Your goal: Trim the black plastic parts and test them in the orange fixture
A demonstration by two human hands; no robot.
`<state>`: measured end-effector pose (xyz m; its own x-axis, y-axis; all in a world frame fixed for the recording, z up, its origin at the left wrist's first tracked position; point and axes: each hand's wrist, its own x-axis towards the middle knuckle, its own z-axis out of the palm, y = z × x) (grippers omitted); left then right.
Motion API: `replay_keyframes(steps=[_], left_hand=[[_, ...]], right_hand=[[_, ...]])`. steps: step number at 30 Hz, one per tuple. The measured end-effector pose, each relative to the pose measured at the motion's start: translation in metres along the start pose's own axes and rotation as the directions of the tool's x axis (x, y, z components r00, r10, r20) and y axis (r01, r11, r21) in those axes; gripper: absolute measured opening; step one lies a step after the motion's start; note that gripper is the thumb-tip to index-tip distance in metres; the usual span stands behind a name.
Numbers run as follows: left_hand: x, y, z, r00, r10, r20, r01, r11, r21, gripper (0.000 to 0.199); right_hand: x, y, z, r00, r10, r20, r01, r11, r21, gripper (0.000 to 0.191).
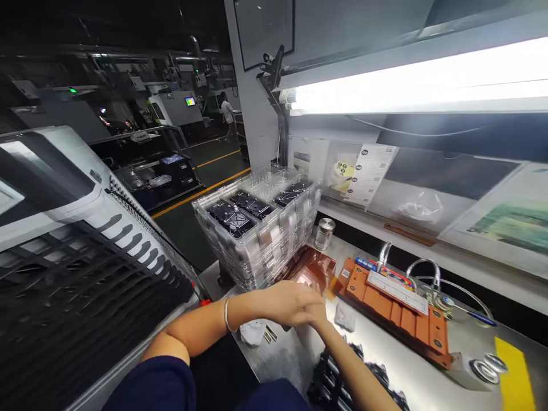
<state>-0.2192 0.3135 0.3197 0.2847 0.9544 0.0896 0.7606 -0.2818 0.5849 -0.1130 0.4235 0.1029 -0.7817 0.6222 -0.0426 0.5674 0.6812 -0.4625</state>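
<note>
My left hand [289, 302], with a bracelet on the wrist, reaches across the bench and overlaps my right hand [317, 311]. Its fingers look curled in, and whatever they may hold is hidden. Most of the right hand's fingers are covered by the left. Just beyond both hands lies a glossy brown translucent sheet or bag [314, 265]. A small crumpled pale cloth or wrapper [345, 316] rests to their right. Black moulded parts [331, 374] sit on the bench below my right forearm.
Left of the brown sheet stands a stack of clear plastic trays [261, 251] holding black parts [233, 218]. Behind is a lidded metal jar [324, 234]. An orange fixture [394, 308] with a ruler [398, 292] and cables occupies the right. Metal lids [483, 371] lie nearby.
</note>
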Motion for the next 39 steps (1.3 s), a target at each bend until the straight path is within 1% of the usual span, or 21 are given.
replay_keyframes(steps=[2, 4, 6, 8, 10, 13, 15, 17, 18, 20, 23, 25, 26, 28, 29, 30, 31, 32, 33, 37, 39], left_hand=[[-0.017, -0.018, 0.030, 0.978, -0.207, 0.032, 0.209, 0.972, -0.107, 0.040], [-0.033, -0.040, 0.057, 0.915, -0.403, 0.019, 0.392, 0.877, -0.278, 0.039], [-0.047, -0.059, 0.080, 0.832, -0.552, 0.058, 0.507, 0.713, -0.485, 0.038], [-0.056, -0.073, 0.100, 0.748, -0.647, 0.148, 0.573, 0.516, -0.637, 0.035], [-0.058, -0.085, 0.114, 0.662, -0.709, 0.242, 0.596, 0.302, -0.744, 0.039], [-0.049, -0.104, 0.119, 0.563, -0.757, 0.332, 0.481, -0.026, -0.876, 0.064], [-0.037, -0.115, 0.117, 0.537, -0.743, 0.399, 0.395, -0.196, -0.897, 0.079], [-0.024, -0.123, 0.115, 0.543, -0.687, 0.484, 0.387, -0.307, -0.870, 0.079], [-0.017, -0.124, 0.115, 0.549, -0.661, 0.511, 0.405, -0.325, -0.855, 0.073], [-0.006, -0.122, 0.117, 0.561, -0.649, 0.514, 0.437, -0.295, -0.850, 0.053], [0.004, -0.111, 0.124, 0.566, -0.706, 0.426, 0.422, -0.196, -0.885, 0.027], [0.006, -0.101, 0.127, 0.572, -0.740, 0.354, 0.395, -0.129, -0.909, 0.021], [0.006, -0.096, 0.128, 0.591, -0.741, 0.318, 0.395, -0.077, -0.915, 0.020], [0.006, -0.087, 0.131, 0.673, -0.689, 0.269, 0.419, 0.056, -0.906, 0.023], [0.006, -0.082, 0.133, 0.727, -0.640, 0.250, 0.426, 0.135, -0.894, 0.026], [0.007, -0.078, 0.134, 0.776, -0.586, 0.233, 0.425, 0.213, -0.880, 0.030], [0.008, -0.073, 0.136, 0.813, -0.541, 0.216, 0.414, 0.277, -0.867, 0.032], [0.009, -0.068, 0.138, 0.832, -0.518, 0.201, 0.402, 0.311, -0.861, 0.033], [0.011, -0.063, 0.139, 0.837, -0.515, 0.187, 0.388, 0.317, -0.865, 0.032], [0.012, -0.045, 0.136, 0.805, -0.568, 0.170, 0.351, 0.225, -0.909, 0.025], [0.011, -0.039, 0.133, 0.818, -0.555, 0.151, 0.341, 0.256, -0.905, 0.024]], right_hand=[[0.009, 0.003, 0.013, 0.989, 0.097, 0.112, -0.076, 0.982, -0.173, 0.065], [0.013, 0.004, 0.015, 0.970, 0.164, 0.178, -0.102, 0.945, -0.311, 0.070], [0.014, 0.005, 0.008, 0.959, 0.176, 0.223, -0.090, 0.934, -0.346, 0.063], [0.017, 0.004, -0.005, 0.945, 0.176, 0.276, -0.083, 0.945, -0.318, 0.055], [0.019, 0.006, -0.019, 0.941, 0.158, 0.300, -0.080, 0.963, -0.256, 0.050], [0.012, 0.008, -0.033, 0.965, 0.128, 0.229, -0.092, 0.982, -0.163, 0.052], [-0.002, 0.005, -0.036, 0.986, 0.083, 0.146, -0.067, 0.992, -0.111, 0.052], [-0.022, -0.003, -0.037, 0.993, 0.008, 0.120, 0.002, 0.997, -0.082, 0.052], [-0.033, -0.009, -0.038, 0.990, -0.022, 0.142, 0.034, 0.996, -0.083, 0.052], [-0.055, -0.020, -0.042, 0.973, -0.042, 0.225, 0.068, 0.992, -0.111, 0.054], [-0.080, -0.030, -0.054, 0.948, -0.035, 0.317, 0.070, 0.992, -0.100, 0.053], [-0.090, -0.028, -0.063, 0.932, -0.099, 0.348, 0.090, 0.995, 0.043, 0.061], [-0.094, -0.025, -0.067, 0.937, -0.132, 0.324, 0.092, 0.986, 0.137, 0.066], [-0.096, -0.018, -0.072, 0.976, -0.127, 0.174, 0.077, 0.960, 0.271, 0.064], [-0.096, -0.015, -0.073, 0.995, -0.084, 0.059, 0.064, 0.955, 0.291, 0.057], [-0.095, -0.012, -0.073, 0.998, -0.035, -0.053, 0.049, 0.959, 0.281, 0.051], [-0.093, -0.010, -0.072, 0.990, 0.000, -0.142, 0.036, 0.967, 0.251, 0.047], [-0.092, -0.009, -0.072, 0.980, 0.011, -0.200, 0.032, 0.977, 0.210, 0.043], [-0.090, -0.009, -0.071, 0.972, 0.002, -0.234, 0.038, 0.985, 0.167, 0.041], [-0.092, -0.016, -0.071, 0.958, -0.072, -0.278, 0.083, 0.996, 0.028, 0.040], [-0.094, -0.019, -0.074, 0.952, -0.075, -0.298, 0.087, 0.996, 0.025, 0.039]])
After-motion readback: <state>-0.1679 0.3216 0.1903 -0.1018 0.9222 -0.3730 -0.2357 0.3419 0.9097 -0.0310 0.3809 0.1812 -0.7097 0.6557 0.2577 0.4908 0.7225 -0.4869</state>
